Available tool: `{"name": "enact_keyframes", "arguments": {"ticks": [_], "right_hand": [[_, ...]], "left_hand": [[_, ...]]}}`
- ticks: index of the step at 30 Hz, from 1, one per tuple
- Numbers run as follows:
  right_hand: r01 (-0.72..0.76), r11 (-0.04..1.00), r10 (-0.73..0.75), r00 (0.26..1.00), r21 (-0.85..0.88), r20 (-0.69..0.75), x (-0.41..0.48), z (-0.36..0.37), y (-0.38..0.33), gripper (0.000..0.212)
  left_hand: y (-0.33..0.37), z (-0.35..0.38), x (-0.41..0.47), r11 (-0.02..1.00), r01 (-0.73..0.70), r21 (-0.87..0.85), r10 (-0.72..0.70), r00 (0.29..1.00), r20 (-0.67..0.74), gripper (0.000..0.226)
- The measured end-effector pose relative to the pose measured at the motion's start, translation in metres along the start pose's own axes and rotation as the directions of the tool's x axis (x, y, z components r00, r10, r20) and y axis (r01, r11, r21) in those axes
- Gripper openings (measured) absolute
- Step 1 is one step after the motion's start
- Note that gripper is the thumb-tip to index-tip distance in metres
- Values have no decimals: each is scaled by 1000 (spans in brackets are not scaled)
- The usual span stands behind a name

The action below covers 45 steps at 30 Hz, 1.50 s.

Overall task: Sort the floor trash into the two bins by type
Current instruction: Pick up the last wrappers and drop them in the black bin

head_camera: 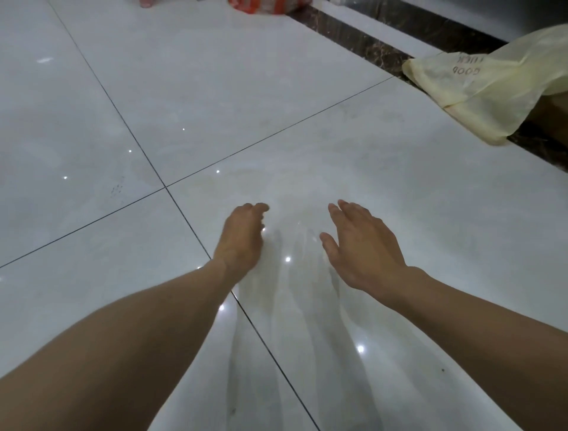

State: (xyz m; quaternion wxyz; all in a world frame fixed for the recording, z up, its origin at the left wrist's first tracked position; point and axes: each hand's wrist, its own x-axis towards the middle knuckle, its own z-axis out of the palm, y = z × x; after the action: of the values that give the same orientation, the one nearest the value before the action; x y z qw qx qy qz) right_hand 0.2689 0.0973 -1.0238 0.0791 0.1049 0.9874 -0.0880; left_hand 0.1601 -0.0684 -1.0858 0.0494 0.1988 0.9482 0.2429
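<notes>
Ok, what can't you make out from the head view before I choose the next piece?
- Two bins: neither shows in the head view.
- Orange and white packet: cut by the top edge; type unclear.
- Pinkish thing left of it: a sliver at the top edge; unidentifiable.
- Yellow plastic bag: cut by the right edge; it covers most of a brown thing.

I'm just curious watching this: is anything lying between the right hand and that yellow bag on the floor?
Nothing visible does. Only bare floor lies between the right hand and the bag, which lies ahead to its right. No bin is in view, so the bag's way there cannot be judged.
</notes>
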Motion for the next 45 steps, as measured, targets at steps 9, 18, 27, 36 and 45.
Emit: {"name": "enact_keyframes", "arguments": {"ticks": [9, 18, 27, 36, 45], "right_hand": [[-273, 880, 301, 953, 388, -12, -56, -31, 64, 52], [-275, 275, 504, 857, 921, 105, -119, -52, 122, 57], [-172, 121, 510, 856, 978, 88, -156, -69, 150, 66], [-131, 82, 492, 868, 988, 74, -163, -74, 152, 62], [-124, 42, 490, 868, 991, 88, -159, -71, 155, 59]], "left_hand": [[118, -1, -22, 903, -262, -341, 285, 958, 18, 59], [219, 7, -57, 766, -477, -431, 520, 854, -22, 55], [266, 6, -81, 701, -579, -416, 620, 783, -45, 51], [275, 1, -86, 700, -551, -453, 598, 800, -48, 49], [274, 1, -88, 697, -550, -460, 605, 796, -34, 52]]}}
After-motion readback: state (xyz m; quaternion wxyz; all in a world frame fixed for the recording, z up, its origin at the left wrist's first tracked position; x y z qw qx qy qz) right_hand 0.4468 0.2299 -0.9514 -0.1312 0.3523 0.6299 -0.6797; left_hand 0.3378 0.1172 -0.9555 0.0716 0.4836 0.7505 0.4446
